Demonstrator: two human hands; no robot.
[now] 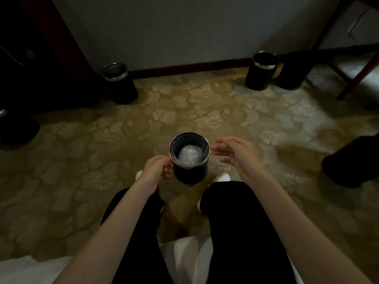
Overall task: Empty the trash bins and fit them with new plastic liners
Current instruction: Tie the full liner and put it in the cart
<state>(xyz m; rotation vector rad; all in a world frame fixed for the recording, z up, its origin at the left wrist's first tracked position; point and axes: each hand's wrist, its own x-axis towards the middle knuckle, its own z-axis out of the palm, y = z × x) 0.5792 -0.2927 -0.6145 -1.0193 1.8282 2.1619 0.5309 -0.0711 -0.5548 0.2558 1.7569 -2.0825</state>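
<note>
Bin (190, 173), black cylindrical with chrome rim, stands on floral carpet (98, 140); left hand (156, 170) pinches its left rim, right hand (233, 152) spread beside its right. Clear plastic liner (189, 155) inside: likely light, slippery, tearable; gather at rim.

A single view, worn on the head, looks forward and steeply down over the wearer's legs (235, 222) to the carpet (86, 140). It is wide-angle (the edges bend and go dark). The bin (190, 173) sits close, just below centre; the wall (164, 27) fills the top, farther off.
</note>
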